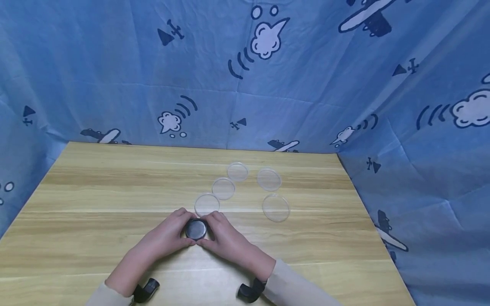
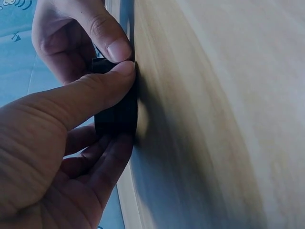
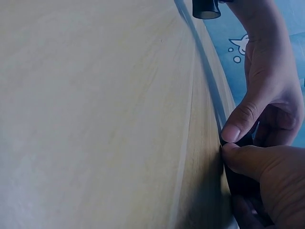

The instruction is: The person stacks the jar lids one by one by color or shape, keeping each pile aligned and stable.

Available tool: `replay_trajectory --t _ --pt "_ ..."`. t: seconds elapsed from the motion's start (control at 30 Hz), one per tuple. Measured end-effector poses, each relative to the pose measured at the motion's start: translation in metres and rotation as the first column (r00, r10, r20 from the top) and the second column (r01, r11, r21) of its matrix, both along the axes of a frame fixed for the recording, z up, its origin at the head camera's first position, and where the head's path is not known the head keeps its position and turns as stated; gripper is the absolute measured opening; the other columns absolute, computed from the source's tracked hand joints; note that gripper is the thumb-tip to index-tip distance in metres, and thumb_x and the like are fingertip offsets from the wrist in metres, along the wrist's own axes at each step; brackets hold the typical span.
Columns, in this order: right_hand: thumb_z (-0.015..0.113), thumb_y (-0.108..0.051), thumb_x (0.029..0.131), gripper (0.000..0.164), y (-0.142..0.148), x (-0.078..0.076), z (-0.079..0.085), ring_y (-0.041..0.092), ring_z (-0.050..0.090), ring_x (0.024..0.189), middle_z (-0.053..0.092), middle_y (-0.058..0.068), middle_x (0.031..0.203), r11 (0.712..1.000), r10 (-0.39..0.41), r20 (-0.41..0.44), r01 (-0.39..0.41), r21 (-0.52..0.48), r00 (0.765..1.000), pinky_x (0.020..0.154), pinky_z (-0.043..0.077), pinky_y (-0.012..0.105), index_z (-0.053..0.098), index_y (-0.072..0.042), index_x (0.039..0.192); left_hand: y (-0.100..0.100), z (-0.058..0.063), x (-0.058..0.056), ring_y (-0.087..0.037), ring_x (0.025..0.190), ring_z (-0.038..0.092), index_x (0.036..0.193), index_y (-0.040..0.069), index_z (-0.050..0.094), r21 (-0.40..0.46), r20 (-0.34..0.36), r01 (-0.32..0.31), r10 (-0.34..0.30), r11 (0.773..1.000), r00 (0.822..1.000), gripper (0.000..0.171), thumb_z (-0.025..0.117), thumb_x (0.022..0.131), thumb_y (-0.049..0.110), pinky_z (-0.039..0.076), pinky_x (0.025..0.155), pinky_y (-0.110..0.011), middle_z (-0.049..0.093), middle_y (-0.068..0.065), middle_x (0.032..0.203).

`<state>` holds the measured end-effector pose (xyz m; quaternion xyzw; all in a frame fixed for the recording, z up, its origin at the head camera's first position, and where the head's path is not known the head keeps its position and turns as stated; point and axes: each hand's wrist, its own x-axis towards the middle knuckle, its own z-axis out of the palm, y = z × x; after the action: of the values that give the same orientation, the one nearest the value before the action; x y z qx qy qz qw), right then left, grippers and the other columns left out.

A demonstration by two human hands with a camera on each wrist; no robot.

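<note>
Between both hands, low on the wooden table (image 1: 95,238), is a short black cylinder (image 1: 196,229) with a dark grey, shiny round top and a raised rim. My left hand (image 1: 168,236) holds its left side, thumb at the near side and fingers round the far side. From the right, my right hand (image 1: 227,240) grips it the same way. The thumb tips meet at the near side, as the left wrist view shows against the cylinder's black side wall (image 2: 114,114). Just beyond the fingers lies a clear round disc (image 1: 207,205), its near edge close to them.
More clear discs lie farther back: two in a slanting row, one at mid-table (image 1: 223,188) and one behind it (image 1: 237,171). To the right are a rear disc (image 1: 269,179) and a nearer one (image 1: 276,208). A blue printed curtain (image 1: 214,85) hangs behind the table.
</note>
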<state>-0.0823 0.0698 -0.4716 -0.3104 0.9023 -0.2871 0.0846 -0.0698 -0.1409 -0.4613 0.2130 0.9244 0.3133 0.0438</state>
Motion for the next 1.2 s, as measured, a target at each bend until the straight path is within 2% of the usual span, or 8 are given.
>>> replay_trajectory --t 0.37,0.57,0.73,1.03,1.2 --pt "0.08 -0.028 0.093 0.065 0.008 0.002 0.003 0.02 0.053 0.137 0.057 0.008 0.146 1.0 0.025 0.064 -0.025 0.002 0.998 0.117 0.047 0.035 0.053 -0.009 0.149 0.0 0.001 0.001 -0.01 0.091 0.059 0.117 0.006 0.07 -0.001 0.035 -0.018 0.018 1.0 0.999 0.05 0.093 0.074 0.016 0.057 0.086 -0.035 0.062 0.0 0.101" --pt "0.081 -0.03 0.092 0.06 0.018 -0.004 0.007 0.014 0.059 0.122 0.063 0.004 0.131 0.999 0.043 0.064 -0.042 -0.02 0.997 0.11 0.051 0.03 0.059 -0.008 0.142 -0.001 0.0 0.001 -0.009 0.092 0.059 0.118 0.007 0.069 -0.007 0.04 -0.021 0.021 1.0 0.999 0.05 0.093 0.075 0.017 0.057 0.086 -0.036 0.062 0.0 0.102" --pt "0.081 -0.03 0.093 0.06 0.024 -0.017 0.016 0.015 0.061 0.116 0.063 0.006 0.127 0.998 0.045 0.052 -0.043 -0.039 0.998 0.107 0.053 0.032 0.059 -0.004 0.142 0.0 0.0 0.0 -0.009 0.091 0.058 0.118 0.007 0.069 -0.018 0.035 -0.014 0.015 1.0 0.999 0.05 0.093 0.075 0.018 0.057 0.085 -0.034 0.062 0.001 0.101" --pt "0.08 -0.023 0.093 0.065 0.036 -0.054 0.025 0.027 0.064 0.128 0.058 0.013 0.141 0.99 0.095 0.045 -0.09 -0.105 0.995 0.113 0.052 0.038 0.052 -0.001 0.147 0.0 0.001 -0.002 -0.01 0.09 0.058 0.118 0.006 0.069 -0.019 0.024 -0.001 0.001 1.0 1.0 0.05 0.093 0.075 0.017 0.057 0.084 -0.034 0.061 -0.001 0.101" --pt "0.081 -0.027 0.093 0.071 0.038 -0.066 0.022 0.027 0.058 0.135 0.054 0.012 0.148 0.991 0.116 0.037 -0.113 -0.068 0.993 0.118 0.048 0.04 0.049 -0.004 0.152 0.0 0.0 -0.001 -0.01 0.091 0.058 0.118 0.006 0.069 -0.019 0.016 0.001 -0.001 1.0 1.0 0.05 0.093 0.075 0.017 0.057 0.085 -0.035 0.061 0.0 0.1"
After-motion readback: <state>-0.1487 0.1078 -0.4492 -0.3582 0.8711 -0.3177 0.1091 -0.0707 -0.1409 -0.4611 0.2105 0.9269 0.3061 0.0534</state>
